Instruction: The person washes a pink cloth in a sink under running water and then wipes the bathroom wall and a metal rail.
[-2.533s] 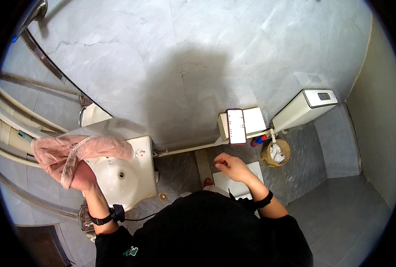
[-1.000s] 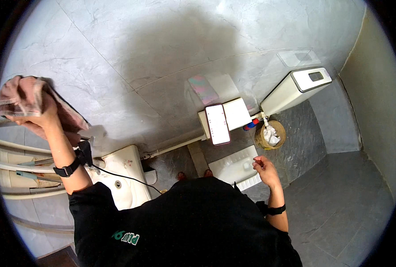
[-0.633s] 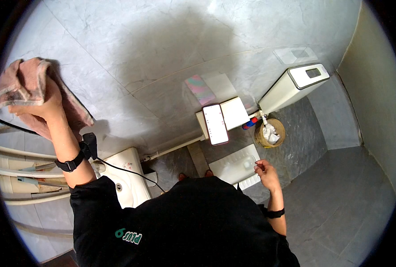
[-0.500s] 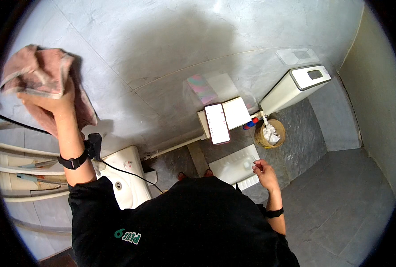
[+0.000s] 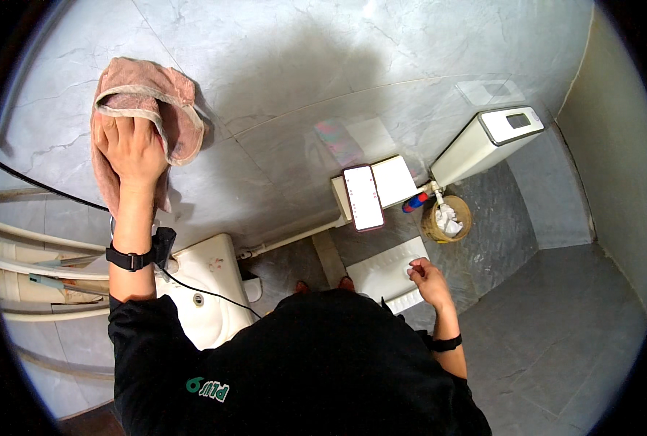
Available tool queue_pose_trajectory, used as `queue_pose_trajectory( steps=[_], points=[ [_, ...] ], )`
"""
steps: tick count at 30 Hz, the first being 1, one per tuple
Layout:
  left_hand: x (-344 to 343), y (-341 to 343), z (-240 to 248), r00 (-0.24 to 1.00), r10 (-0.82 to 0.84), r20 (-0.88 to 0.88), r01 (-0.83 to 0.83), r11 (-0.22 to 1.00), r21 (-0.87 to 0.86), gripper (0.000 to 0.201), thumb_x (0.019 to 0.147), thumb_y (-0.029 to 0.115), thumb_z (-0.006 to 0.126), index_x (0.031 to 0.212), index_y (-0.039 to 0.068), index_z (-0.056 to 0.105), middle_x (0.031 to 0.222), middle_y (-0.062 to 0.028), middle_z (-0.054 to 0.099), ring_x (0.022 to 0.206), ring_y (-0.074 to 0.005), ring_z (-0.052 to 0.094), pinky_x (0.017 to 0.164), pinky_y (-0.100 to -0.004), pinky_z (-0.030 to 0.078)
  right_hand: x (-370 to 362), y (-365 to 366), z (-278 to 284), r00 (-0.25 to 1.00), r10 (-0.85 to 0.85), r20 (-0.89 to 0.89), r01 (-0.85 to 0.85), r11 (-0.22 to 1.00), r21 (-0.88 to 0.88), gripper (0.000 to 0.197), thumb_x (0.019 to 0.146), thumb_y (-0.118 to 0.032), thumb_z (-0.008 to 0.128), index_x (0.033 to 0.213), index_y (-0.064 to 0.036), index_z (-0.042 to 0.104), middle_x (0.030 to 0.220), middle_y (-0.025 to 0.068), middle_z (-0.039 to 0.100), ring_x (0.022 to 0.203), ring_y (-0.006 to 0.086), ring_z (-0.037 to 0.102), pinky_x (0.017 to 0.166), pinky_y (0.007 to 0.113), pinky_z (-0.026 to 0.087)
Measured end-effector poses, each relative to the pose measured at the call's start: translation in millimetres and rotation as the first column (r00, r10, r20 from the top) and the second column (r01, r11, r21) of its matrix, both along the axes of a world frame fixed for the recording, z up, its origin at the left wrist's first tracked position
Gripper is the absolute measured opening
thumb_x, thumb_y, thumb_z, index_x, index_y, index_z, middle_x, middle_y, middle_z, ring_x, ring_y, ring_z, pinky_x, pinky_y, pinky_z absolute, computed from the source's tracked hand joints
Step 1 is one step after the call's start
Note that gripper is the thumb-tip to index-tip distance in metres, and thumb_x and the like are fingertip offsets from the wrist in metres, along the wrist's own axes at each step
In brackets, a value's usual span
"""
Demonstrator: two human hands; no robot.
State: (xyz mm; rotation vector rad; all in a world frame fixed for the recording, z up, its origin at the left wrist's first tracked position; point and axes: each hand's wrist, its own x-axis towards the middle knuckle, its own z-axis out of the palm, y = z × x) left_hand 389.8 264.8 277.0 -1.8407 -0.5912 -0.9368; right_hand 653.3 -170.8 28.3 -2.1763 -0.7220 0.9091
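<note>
My left hand point(image 5: 133, 156) is pressed to the grey tiled wall point(image 5: 258, 80), holding a pink cleaning cloth point(image 5: 145, 76) with a pale hem. Its fingertips are tucked under a fold of the cloth, which spreads above and beside the hand. At the lower right hangs my right hand point(image 5: 431, 282), its fingers loosely curled in, with nothing visible in them. From this view it overlaps the edge of the white squat toilet point(image 5: 371, 270) on the floor below. A black band circles each wrist.
A white washbasin point(image 5: 211, 305) stands below my left arm, beside a curved rack point(image 5: 54, 269). A phone point(image 5: 365, 198) lies on a white box point(image 5: 395, 182) by the wall. Further right are a tall white bin point(image 5: 476, 149) and a bucket point(image 5: 463, 236) with crumpled paper.
My left hand has slid the cloth to the right along the wall, and the cloth has refolded around the fingers. The right hand stays nearly where it was.
</note>
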Motion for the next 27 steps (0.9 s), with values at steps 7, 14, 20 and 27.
queue_pose_trajectory(
  steps=[7, 14, 20, 27],
  points=[
    [-34.6, 19.0, 2.8, 0.996, -0.022, 0.082, 0.025, 0.999, -0.035, 0.043, 0.072, 0.019, 0.049, 0.115, 0.012, 0.053, 0.12, -0.0139, 0.049, 0.116, -0.0333, 0.04, 0.098, -0.0442, 0.025, 1.8, -8.3, -0.6, 0.999, -0.023, -0.038, 0.023, 1.0, 0.009, 0.027, 0.08, -0.021, 0.06, 0.1, -0.002, 0.056, 0.081, 0.011, 0.062, 0.074, 0.0217, 0.059, 0.067, 0.031, 0.046],
    [-86.5, 43.5, 50.4, 0.988, -0.029, 0.15, 0.012, 0.994, 0.112, 0.056, 0.069, 0.028, 0.064, 0.115, 0.001, 0.045, 0.114, -0.019, 0.048, 0.11, -0.0346, 0.042, 0.093, -0.0442, 0.032, 4.9, -12.1, 7.3, 0.999, -0.039, -0.007, 0.038, 0.999, -0.018, 0.027, 0.08, -0.02, 0.06, 0.1, -0.0021, 0.056, 0.079, 0.0102, 0.062, 0.072, 0.0208, 0.059, 0.066, 0.031, 0.046],
    [-100.1, 40.1, 78.3, 0.977, -0.032, 0.212, -0.011, 0.98, 0.199, 0.065, 0.062, 0.031, 0.076, 0.107, -0.003, 0.044, 0.102, -0.0194, 0.052, 0.096, -0.0347, 0.049, 0.083, -0.0422, 0.04, 7.7, -9.5, -2.4, 0.999, -0.018, -0.033, 0.018, 1.0, -0.001, 0.027, 0.08, -0.02, 0.06, 0.1, -0.002, 0.055, 0.078, 0.0104, 0.061, 0.071, 0.0211, 0.058, 0.066, 0.031, 0.046],
    [-110.9, 54.8, 50.5, 0.904, -0.071, 0.422, -0.018, 0.979, 0.201, 0.051, 0.063, 0.023, 0.075, 0.094, -0.009, 0.049, 0.092, -0.024, 0.053, 0.084, -0.0413, 0.05, 0.074, -0.0452, 0.041, 8.9, -8.0, -12.9, 0.998, -0.021, -0.055, 0.021, 1.0, 0.0, 0.028, 0.08, -0.021, 0.06, 0.1, -0.0017, 0.055, 0.081, 0.0117, 0.062, 0.073, 0.0215, 0.059, 0.067, 0.031, 0.046]
  ],
)
